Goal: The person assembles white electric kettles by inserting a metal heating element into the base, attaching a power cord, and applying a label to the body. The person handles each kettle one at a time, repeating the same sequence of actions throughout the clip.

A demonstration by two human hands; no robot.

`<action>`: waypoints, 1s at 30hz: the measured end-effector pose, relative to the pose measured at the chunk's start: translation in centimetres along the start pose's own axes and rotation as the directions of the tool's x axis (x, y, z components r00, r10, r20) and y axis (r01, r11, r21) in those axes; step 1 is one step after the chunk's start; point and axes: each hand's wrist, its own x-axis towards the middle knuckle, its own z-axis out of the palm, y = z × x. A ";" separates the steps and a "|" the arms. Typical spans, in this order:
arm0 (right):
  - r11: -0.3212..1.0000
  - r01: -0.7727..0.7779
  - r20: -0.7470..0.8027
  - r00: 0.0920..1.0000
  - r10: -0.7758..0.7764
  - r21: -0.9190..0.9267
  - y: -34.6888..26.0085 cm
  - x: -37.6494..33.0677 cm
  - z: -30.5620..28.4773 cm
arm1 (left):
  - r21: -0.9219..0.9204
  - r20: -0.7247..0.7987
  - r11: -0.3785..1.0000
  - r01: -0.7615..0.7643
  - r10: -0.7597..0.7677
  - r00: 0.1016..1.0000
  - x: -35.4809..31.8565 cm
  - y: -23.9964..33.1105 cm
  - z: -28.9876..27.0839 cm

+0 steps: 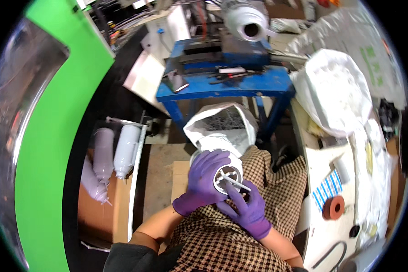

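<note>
Both my hands wear purple gloves and meet over my lap. My left hand point(203, 181) wraps around a white plastic bottle point(228, 171), whose ribbed round end faces up at me. My right hand point(247, 209) holds a thin white stick-like tool point(235, 182) and presses its tip against that ribbed end. The bottle rests against my checked apron point(222, 242).
An open white sack point(222, 124) of scraps stands just ahead of my knees, under a blue metal table point(224, 84) with tools. Three white bottles point(115, 152) lie in a tray at left. A full white bag point(335, 90) and an orange roll point(333, 207) sit at right.
</note>
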 end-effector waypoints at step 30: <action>0.986 -0.149 0.192 0.972 0.133 0.073 4.3 -4.9 -6.7 | -0.026 0.054 0.995 -0.097 0.099 0.994 2.5 -4.9 5.6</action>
